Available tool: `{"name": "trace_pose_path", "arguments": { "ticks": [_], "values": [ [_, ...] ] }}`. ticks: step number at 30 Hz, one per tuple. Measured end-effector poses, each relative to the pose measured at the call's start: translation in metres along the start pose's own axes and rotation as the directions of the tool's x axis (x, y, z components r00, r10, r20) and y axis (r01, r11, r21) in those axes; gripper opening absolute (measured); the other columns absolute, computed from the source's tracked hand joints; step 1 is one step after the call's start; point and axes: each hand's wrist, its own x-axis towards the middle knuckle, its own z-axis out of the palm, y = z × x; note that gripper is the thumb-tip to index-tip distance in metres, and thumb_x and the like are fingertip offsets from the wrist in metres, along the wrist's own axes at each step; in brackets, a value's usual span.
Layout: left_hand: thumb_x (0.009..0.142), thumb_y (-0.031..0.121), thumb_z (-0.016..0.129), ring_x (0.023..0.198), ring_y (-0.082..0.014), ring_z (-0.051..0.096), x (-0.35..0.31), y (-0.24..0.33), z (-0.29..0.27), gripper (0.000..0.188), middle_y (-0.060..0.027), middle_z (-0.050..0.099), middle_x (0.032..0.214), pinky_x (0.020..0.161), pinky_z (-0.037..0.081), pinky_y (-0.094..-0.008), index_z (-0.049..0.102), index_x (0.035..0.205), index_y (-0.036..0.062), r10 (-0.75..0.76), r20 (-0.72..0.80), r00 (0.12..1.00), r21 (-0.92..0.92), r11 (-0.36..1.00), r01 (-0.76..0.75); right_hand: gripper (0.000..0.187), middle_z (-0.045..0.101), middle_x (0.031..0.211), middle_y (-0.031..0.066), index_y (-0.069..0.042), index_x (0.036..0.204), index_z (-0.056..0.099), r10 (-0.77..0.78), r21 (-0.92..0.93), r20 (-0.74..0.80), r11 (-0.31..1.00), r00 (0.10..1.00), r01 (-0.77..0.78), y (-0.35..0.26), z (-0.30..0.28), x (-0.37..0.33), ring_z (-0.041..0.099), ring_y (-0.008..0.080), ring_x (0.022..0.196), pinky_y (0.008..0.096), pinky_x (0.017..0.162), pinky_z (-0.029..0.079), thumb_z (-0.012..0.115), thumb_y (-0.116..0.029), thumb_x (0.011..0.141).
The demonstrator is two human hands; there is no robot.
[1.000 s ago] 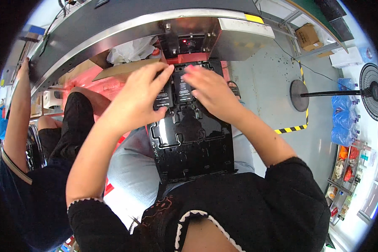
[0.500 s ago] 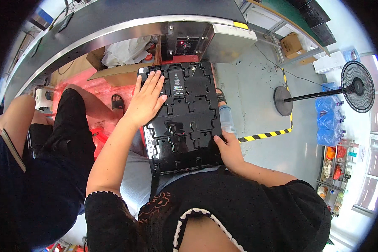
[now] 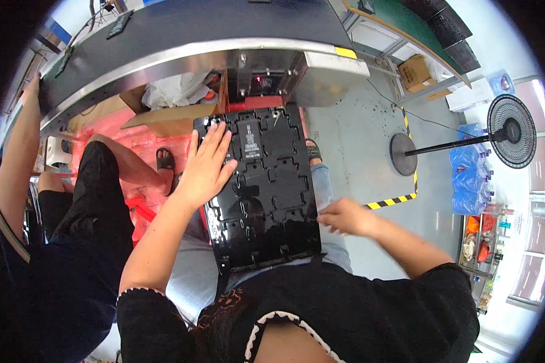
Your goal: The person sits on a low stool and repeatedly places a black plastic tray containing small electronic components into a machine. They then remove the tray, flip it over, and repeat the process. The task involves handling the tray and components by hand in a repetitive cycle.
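Resting the left hand [image 3: 204,172], open and with fingers a little spread, on the upper left part of the tray [image 3: 266,224], placed on the lap [image 3: 191,266] at the centre of the frame. Curling the right hand [image 3: 345,216] just beside its right edge; cannot tell if gripping something. Seeing also a labelled piece [image 3: 249,136] in the tray, below the surface [image 3: 224,24] at the top.

Black pedestal fan [image 3: 512,130], striped floor tape [image 3: 393,201], open cardboard box [image 3: 174,120]

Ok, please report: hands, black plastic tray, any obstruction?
Left hand spread over black tray. Right hand curled right of it, contact unclear. No obstruction visible.
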Motion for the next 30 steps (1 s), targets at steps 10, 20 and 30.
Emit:
{"name": "trace_pose_path", "arguments": {
  "ticks": [10, 20, 30],
  "values": [
    [0.088, 0.015, 0.068, 0.109, -0.0301, 0.063, 0.058, -0.001, -0.118, 0.026, -0.0134, 0.067, 0.114, 0.102, 0.045, -0.0439, 0.067, 0.110, 0.0017, 0.191, -0.300, 0.935, -0.114, 0.966, -0.234, 0.097, 0.027, 0.155, 0.0272, 0.003, 0.150, 0.026, -0.861, -0.837, -0.495, 0.508, 0.117, 0.204, -0.191, -0.316, 0.046, 0.027, 0.0394, 0.143, 0.0412, 0.117, 0.029, 0.071, -0.020, 0.067],
    [0.076, 0.023, 0.066, 0.149, -0.0329, 0.017, 0.228, -0.166, -0.209, 0.087, -0.0187, 0.018, 0.162, 0.118, 0.023, -0.0404, 0.031, 0.154, 0.0144, -0.321, -0.150, 0.935, 0.000, 0.946, 0.324, 0.074, 0.055, 0.120, 0.0242, 0.006, 0.128, 0.053, -0.926, -0.908, -0.376, 0.364, -0.022, 0.208, -0.194, -0.276, 0.042, 0.052, 0.0363, 0.116, 0.0391, 0.100, 0.044, 0.071, -0.027, 0.064],
    [0.091, 0.040, 0.064, 0.142, -0.0271, 0.033, 0.246, -0.124, -0.200, 0.077, -0.0176, 0.035, 0.155, 0.117, 0.022, -0.0372, 0.032, 0.152, 0.0063, -0.192, 0.241, 0.951, -0.080, 0.973, 0.216, 0.074, 0.040, 0.149, 0.0172, -0.002, 0.141, 0.044, -0.864, -0.705, -0.309, 0.488, 0.397, 0.514, -0.057, -0.073, 0.096, 0.039, 0.0345, 0.137, 0.0483, 0.114, 0.030, 0.073, -0.020, 0.076]
  ]
}}
